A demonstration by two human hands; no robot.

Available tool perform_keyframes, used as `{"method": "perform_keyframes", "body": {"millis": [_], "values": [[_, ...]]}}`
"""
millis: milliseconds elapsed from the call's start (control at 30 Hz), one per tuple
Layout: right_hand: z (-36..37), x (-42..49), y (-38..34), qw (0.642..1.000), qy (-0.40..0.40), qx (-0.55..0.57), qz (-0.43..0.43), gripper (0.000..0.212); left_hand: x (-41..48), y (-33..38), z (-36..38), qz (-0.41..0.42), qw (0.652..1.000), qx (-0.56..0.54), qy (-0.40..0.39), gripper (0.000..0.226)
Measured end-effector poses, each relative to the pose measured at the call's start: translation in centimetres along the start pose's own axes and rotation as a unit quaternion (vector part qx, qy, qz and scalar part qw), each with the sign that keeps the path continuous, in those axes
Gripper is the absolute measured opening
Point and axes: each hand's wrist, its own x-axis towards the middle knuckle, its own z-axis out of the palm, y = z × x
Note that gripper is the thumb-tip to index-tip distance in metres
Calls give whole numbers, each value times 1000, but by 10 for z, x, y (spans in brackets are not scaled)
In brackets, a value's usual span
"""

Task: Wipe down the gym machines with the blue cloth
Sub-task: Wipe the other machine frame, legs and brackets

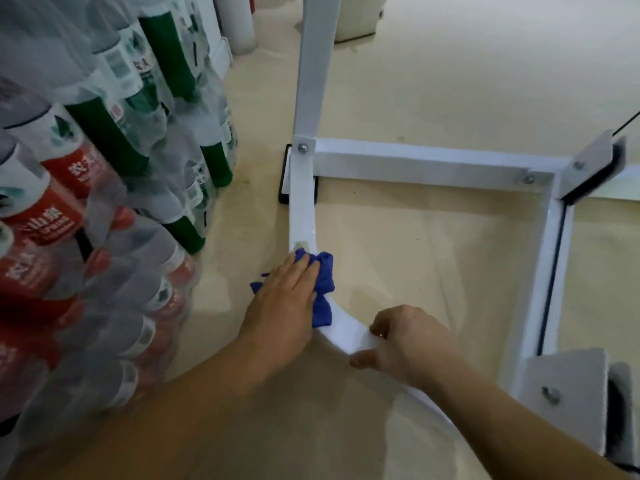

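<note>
We record the cloth (pixel 323 282) lying on the curved base bar (pixel 303 220) under the left hand (pixel 284 303), with the right hand (pixel 405 344) on the same bar just nearer us, the stacked bottle packs (pixel 104 168) on the floor (pixel 433 81) to the left, and the upright post (pixel 313 64) and crossbar (pixel 433 161) behind.

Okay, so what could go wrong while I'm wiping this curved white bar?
The left hand pressing the blue cloth on the curved bar works beside the stacked bottle packs; an elbow swing might knock them. The right hand grips the bar just behind, so a backstroke may hit it.
</note>
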Motion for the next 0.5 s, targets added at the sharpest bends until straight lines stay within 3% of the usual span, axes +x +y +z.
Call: {"method": "perform_keyframes", "body": {"millis": [133, 333, 500], "values": [[5, -5, 16, 997, 16, 75, -5, 66, -22, -8, -4, 110, 994, 7, 20, 55], [-1, -7, 6, 999, -7, 33, 0, 69, 54, -21, -16, -27, 998, 46, -17, 56], [-9, -4, -6, 998, -45, -33, 3, 55, 29, 3, -8, 18, 999, -14, -28, 60]]}}
